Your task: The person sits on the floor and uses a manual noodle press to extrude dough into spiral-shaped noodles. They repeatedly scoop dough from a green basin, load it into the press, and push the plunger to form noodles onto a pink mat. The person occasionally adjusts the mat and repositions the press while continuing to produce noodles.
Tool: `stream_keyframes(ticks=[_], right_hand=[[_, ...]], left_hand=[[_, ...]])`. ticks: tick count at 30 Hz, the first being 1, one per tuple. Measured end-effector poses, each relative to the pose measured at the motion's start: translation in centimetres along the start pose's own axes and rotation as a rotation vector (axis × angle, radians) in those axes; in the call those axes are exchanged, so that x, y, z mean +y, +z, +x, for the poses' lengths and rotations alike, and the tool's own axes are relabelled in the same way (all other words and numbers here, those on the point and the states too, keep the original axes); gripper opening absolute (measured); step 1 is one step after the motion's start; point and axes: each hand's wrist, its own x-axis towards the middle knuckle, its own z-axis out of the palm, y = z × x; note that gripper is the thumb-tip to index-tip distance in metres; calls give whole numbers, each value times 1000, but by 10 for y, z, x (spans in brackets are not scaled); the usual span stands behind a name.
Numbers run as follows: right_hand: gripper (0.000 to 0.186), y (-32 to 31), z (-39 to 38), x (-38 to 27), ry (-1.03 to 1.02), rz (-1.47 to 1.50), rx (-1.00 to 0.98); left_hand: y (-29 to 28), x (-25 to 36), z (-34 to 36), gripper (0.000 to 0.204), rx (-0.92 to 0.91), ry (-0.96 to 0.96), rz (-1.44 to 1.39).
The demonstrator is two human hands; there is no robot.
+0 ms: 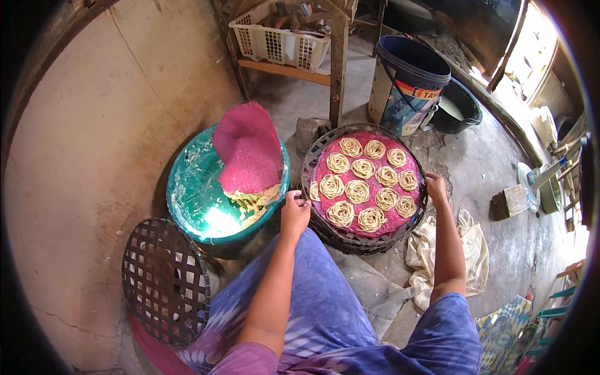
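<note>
Since the round tray (357, 245) is already mostly covered in noodle coils (357, 192), I'd call this batch pretty much laid out. It sits right in front of the person, just right of the green tub (181, 181). Yellow dough strands (247, 212) are left in there, partly under a pink cloth (250, 156), so I'm guessing there's more to coil. Spare woven tray (164, 281) at lower left has no coils on it either, fwiw. Left hand (295, 212) and right hand (437, 187) are on opposite sides of the rim, fingers curled in and looks like pinching it, though the undersides are hidden. Only writing I can spot is the lettering on the big bucket (384, 94)'s colourful label, partly turned away.
</note>
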Motion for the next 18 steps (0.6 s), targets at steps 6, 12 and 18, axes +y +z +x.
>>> stream_keyframes(ticks=[6,12,18], right_hand=[[30,12,-7,-2,86,267,101],[31,8,-31,-3,109,278,204],[32,17,-67,7,73,373,340]], left_hand=[[0,0,-2,34,47,85,-122],[6,-4,5,36,26,172,-290],[13,-5,26,39,-70,175,-339]])
